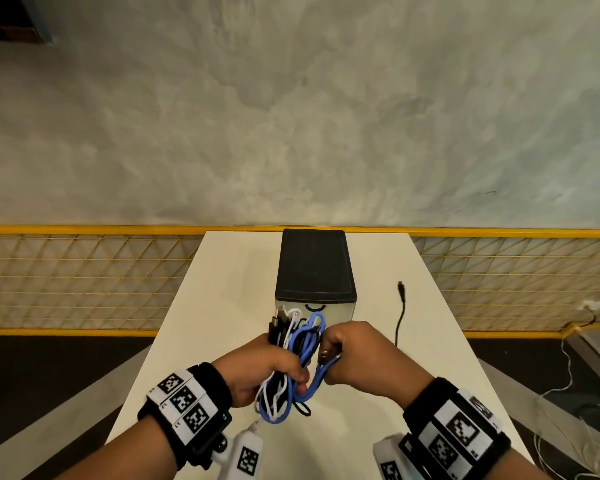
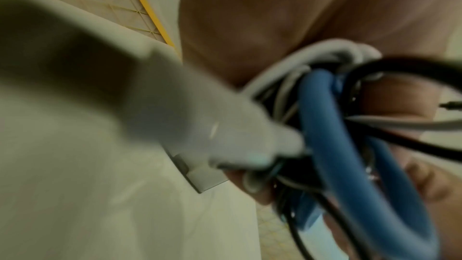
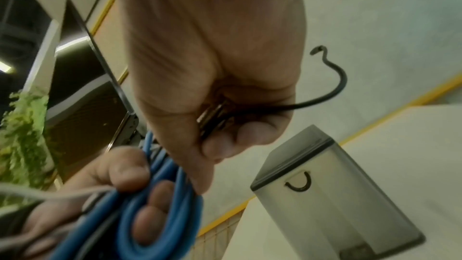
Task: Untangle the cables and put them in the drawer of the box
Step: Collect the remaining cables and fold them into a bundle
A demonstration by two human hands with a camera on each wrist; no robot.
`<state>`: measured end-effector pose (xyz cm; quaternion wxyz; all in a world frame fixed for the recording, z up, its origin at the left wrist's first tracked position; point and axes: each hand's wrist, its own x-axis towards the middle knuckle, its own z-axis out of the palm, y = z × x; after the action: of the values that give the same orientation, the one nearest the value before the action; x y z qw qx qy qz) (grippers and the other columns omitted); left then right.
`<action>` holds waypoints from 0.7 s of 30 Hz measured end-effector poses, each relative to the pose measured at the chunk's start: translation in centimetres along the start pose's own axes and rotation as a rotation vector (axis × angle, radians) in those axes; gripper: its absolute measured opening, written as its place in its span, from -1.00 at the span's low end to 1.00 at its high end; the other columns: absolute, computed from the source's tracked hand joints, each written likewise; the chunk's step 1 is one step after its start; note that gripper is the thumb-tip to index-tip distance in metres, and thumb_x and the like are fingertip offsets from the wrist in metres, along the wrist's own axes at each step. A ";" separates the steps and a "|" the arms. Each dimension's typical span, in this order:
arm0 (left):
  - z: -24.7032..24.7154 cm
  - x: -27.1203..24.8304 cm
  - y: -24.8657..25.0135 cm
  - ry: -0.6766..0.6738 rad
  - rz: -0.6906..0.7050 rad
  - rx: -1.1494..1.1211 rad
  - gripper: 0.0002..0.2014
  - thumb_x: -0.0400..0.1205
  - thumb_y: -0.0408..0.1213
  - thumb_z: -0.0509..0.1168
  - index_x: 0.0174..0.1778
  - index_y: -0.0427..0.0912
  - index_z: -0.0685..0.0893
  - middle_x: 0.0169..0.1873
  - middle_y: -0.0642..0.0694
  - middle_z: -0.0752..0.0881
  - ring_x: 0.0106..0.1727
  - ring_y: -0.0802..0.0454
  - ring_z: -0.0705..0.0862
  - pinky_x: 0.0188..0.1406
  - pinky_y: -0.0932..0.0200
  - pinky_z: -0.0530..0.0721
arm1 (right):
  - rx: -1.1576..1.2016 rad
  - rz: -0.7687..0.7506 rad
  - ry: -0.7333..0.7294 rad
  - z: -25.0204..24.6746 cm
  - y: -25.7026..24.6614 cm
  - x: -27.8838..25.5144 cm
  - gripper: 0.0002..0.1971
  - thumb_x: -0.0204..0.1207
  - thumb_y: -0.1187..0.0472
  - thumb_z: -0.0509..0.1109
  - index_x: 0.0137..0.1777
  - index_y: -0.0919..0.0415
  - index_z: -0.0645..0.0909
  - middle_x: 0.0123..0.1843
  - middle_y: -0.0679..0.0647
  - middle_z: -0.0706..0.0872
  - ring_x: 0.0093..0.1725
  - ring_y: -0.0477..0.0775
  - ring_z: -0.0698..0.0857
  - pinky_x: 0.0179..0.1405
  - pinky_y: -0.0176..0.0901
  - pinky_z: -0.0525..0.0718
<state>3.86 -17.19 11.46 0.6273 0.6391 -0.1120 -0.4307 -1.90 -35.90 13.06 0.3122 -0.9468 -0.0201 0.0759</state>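
Observation:
A tangled bundle of blue, black and white cables (image 1: 291, 362) is gripped in my left hand (image 1: 274, 368), just in front of the box. The thick blue cable (image 2: 332, 155) loops down below the fist. My right hand (image 1: 354, 355) is curled round the metal plug end of a black cable (image 3: 212, 118), which trails right across the table to its far plug (image 1: 400, 287). The box (image 1: 315, 268) has a black top and a pale drawer front with a black handle (image 3: 300, 183); the drawer is closed.
The white table (image 1: 222, 289) is narrow, with its far edge against a yellow mesh fence (image 1: 84, 278). Thin white wires (image 1: 568, 393) lie on the floor at the right. A white charger plug (image 2: 200, 126) hangs near my left wrist.

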 end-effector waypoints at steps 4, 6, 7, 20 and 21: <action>0.7 0.2 -0.7 0.041 -0.026 0.012 -0.64 0.27 -0.53 0.36 0.00 -0.36 0.77 -0.17 -0.33 0.73 -0.13 -0.23 0.68 0.01 -0.05 0.65 | 0.122 0.051 0.018 0.6 0.4 0.6 -0.79 0.20 0.36 0.58 -0.26 0.05 0.71 -0.23 -0.13 0.75 -0.31 -0.28 0.66 -0.40 -0.46 0.50; 1.0 0.2 -0.6 0.057 -0.047 0.019 -0.57 0.26 -0.48 0.40 0.08 -0.35 0.76 -0.14 -0.34 0.70 -0.10 -0.25 0.64 -0.01 -0.08 0.60 | 0.212 0.076 0.050 1.1 0.7 0.7 -0.77 0.18 0.38 0.58 -0.24 0.09 0.69 -0.26 -0.11 0.73 -0.41 -0.32 0.63 -0.48 -0.49 0.48; 1.1 0.2 -0.5 0.052 -0.053 0.030 -0.55 0.26 -0.46 0.41 0.11 -0.34 0.75 -0.13 -0.34 0.70 -0.10 -0.25 0.65 -0.01 -0.07 0.60 | 0.268 0.088 0.063 1.3 0.8 0.7 -0.74 0.17 0.39 0.58 -0.22 0.10 0.65 -0.24 -0.08 0.73 -0.43 -0.28 0.62 -0.49 -0.44 0.50; 2.5 0.6 -1.5 0.056 0.021 0.049 -0.64 0.32 -0.43 0.47 0.04 -0.43 0.75 -0.20 -0.32 0.77 -0.12 -0.21 0.75 0.00 -0.08 0.74 | 0.328 0.000 -0.047 0.6 0.7 0.6 -0.28 0.21 0.38 0.59 0.19 -0.12 0.25 -0.12 0.16 0.71 -0.29 -0.02 0.71 -0.38 -0.19 0.70; 2.5 0.6 -1.7 0.061 0.024 0.042 -0.65 0.32 -0.46 0.45 0.03 -0.46 0.73 -0.26 -0.30 0.74 -0.19 -0.18 0.73 -0.07 -0.02 0.72 | 0.314 -0.015 -0.050 0.4 0.6 0.5 -0.23 0.20 0.37 0.62 0.22 -0.13 0.23 -0.11 0.13 0.70 -0.27 -0.01 0.73 -0.36 -0.20 0.72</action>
<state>1.81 -19.07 10.08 0.6219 0.6635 -0.1093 -0.4012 -1.47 -36.13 12.30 0.4563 -0.8840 -0.0228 0.0993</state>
